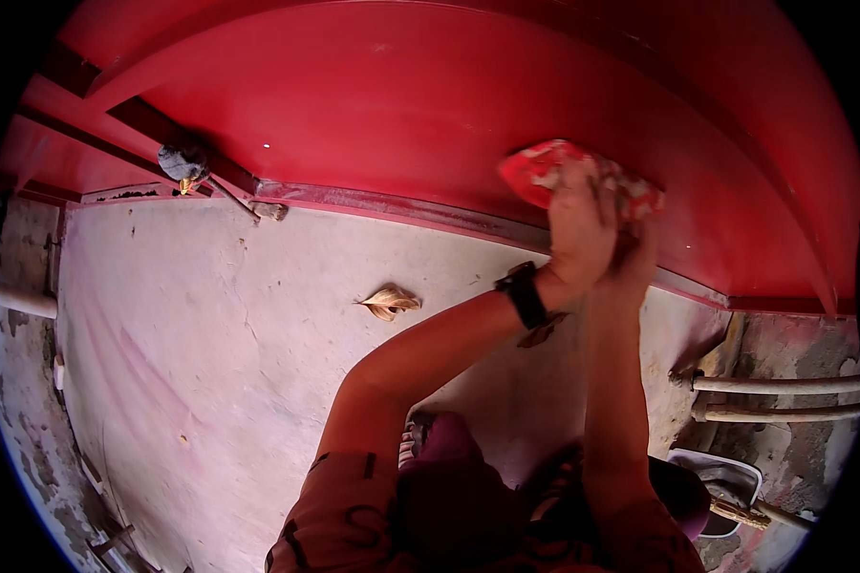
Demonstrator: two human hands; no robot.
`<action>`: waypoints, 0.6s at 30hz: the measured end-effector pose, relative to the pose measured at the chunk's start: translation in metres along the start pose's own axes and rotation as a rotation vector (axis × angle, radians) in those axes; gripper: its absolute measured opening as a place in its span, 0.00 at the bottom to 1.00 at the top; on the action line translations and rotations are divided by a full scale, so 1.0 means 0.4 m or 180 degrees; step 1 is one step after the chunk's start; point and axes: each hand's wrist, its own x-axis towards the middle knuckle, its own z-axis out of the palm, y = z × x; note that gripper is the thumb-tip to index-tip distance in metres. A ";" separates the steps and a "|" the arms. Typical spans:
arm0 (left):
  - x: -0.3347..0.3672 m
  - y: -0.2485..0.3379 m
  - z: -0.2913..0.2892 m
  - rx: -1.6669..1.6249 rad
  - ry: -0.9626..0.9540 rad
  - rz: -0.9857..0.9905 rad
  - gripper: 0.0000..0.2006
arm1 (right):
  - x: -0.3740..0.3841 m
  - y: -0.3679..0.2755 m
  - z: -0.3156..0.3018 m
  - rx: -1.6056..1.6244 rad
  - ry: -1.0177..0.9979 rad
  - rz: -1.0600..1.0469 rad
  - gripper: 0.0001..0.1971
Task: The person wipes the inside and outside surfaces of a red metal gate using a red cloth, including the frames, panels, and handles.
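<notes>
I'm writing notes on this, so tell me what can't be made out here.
Head view:
- Right hand: fingers lost in blur and shadow beside the left hand.
- Red patterned cloth: print blurred, partly covered by the left hand.
- White-rimmed container: partly hidden by the leg, contents too dark.

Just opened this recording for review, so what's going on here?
The person's left hand presses a red-and-white patterned cloth against a smooth red panel. The right hand is close beside the left, too blurred to tell its grip. A dry, curled brown leaf lies on the pale, stained floor.
</notes>
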 end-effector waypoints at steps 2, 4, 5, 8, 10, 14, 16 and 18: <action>-0.005 0.037 -0.006 0.0166 -0.0364 -0.0294 0.04 | -0.016 -0.022 0.010 0.0036 0.0013 0.0021 0.10; 0.017 0.050 -0.036 0.0236 -0.0722 -0.0334 0.03 | -0.021 -0.011 0.041 -0.0068 -0.0045 -0.0221 0.10; 0.027 0.045 -0.071 -0.0168 -0.0449 -0.0572 0.04 | -0.031 0.024 0.063 -0.0190 -0.0254 -0.0439 0.08; 0.121 0.040 -0.214 0.0275 0.0848 0.0197 0.12 | -0.074 0.169 0.245 -0.0193 -0.0316 -0.0293 0.11; 0.177 0.062 -0.286 -0.0058 0.0866 -0.0125 0.11 | -0.069 0.228 0.324 0.0032 -0.0537 0.0011 0.11; 0.169 0.068 -0.238 0.0556 0.0744 0.0389 0.08 | -0.063 0.195 0.286 0.0146 -0.0222 -0.0038 0.09; 0.104 0.065 -0.158 0.0368 0.0004 0.0164 0.04 | -0.042 0.112 0.185 0.0076 -0.0131 -0.0435 0.04; 0.028 0.033 -0.059 0.0645 -0.0397 -0.0011 0.06 | 0.001 0.026 0.047 -0.0175 0.0164 -0.0681 0.09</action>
